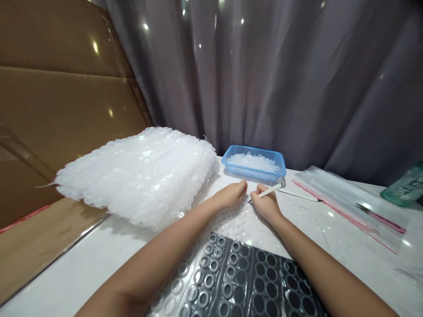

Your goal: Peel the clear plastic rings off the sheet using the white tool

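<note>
My right hand (267, 205) is closed around a slim white pen-like tool (270, 190), whose thin dark tip points left toward my other hand. Beside it, my left hand (234, 194) has its fingers curled together over the sheet; whatever they may pinch is hidden. Under and in front of both hands lies a clear plastic sheet with rows of round rings (228, 223). Its near part shows grey rings and dark circles over a black surface (249, 281), between my forearms.
A thick stack of white ringed sheets (142, 171) rises at left beside brown cardboard (62, 88). Behind my hands stands a blue basket (280, 169) of loose clear rings (253, 162). At right lie clear bags (333, 189), pink-handled scissors (385, 220) and a green bottle (405, 187).
</note>
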Tool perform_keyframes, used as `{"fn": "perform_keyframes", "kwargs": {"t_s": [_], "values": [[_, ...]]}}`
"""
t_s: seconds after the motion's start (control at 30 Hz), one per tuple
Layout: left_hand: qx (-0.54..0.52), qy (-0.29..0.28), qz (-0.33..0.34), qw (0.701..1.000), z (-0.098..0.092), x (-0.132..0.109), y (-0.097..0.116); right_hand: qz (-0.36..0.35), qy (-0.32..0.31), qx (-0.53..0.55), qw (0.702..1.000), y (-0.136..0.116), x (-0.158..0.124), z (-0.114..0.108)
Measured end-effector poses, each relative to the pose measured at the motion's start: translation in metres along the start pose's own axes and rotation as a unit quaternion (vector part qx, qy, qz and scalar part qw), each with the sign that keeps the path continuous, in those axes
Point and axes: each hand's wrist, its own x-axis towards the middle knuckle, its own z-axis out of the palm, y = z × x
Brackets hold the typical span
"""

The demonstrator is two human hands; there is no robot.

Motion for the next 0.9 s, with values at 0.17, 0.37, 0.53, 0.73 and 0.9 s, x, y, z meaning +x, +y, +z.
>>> {"fn": "perform_keyframes", "kwargs": {"t_s": [0.17,0.37,0.53,0.73,0.9], "values": [[0.070,-0.060,0.042,0.995,0.002,-0.001,0.007,-0.007,-0.002,-0.002,1.000,0.002,0.001,0.002],[0.061,-0.055,0.027,0.996,0.003,0.000,0.006,-0.018,-0.013,-0.003,1.000,0.004,0.002,0.003],[0.007,0.000,-0.025,1.000,-0.005,0.004,-0.001,-0.026,-0.007,-0.001,1.000,0.002,0.000,0.001],[0.003,0.037,-0.036,0.999,-0.010,0.003,-0.003,-0.055,-0.004,0.017,0.998,-0.004,-0.007,-0.002],[-0.006,-0.059,0.018,0.998,-0.007,-0.003,0.001,-0.059,-0.022,0.015,0.998,-0.001,-0.007,-0.001]]}}
